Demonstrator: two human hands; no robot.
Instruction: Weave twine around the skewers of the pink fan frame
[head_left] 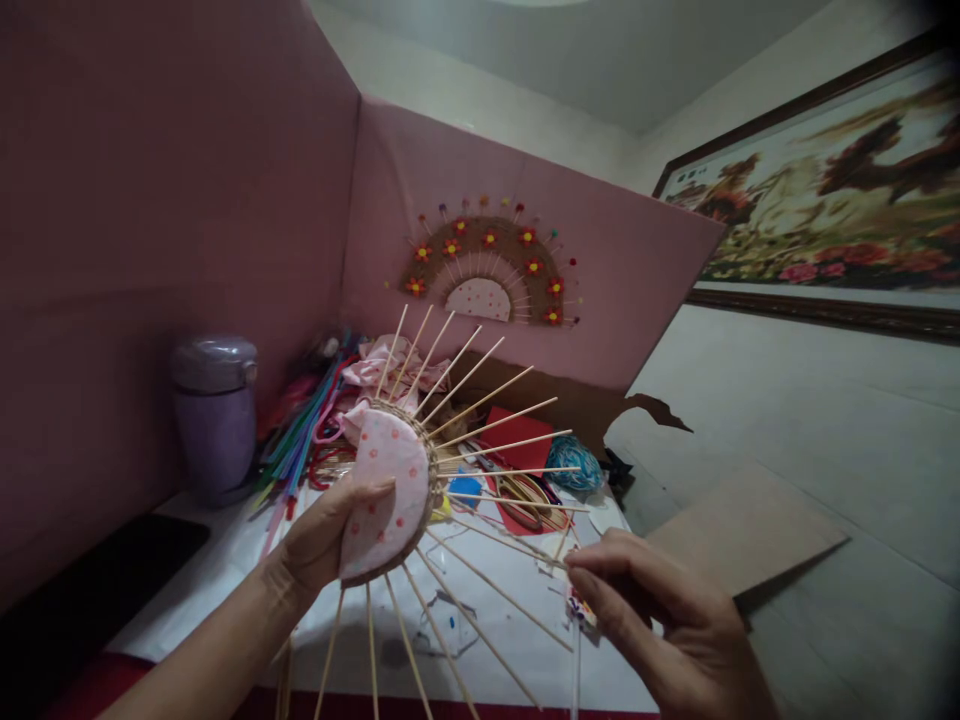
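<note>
My left hand holds up a half-round pad of pink dotted fabric, thumb across its face. Several thin wooden skewers fan out from the pad's edge, and a few rows of tan twine run around their bases. My right hand is closed in a pinch near the tip of one lower skewer, with a thin strand or stick between its fingers that I cannot make out. A finished fan of the same kind, woven brown with red flowers, hangs on the pink board behind.
A pink cardboard screen walls the left and back. On the white table lie a lilac jar, coloured straws, pink cloth, red paper, a teal yarn ball and a black phone. A framed picture hangs at right.
</note>
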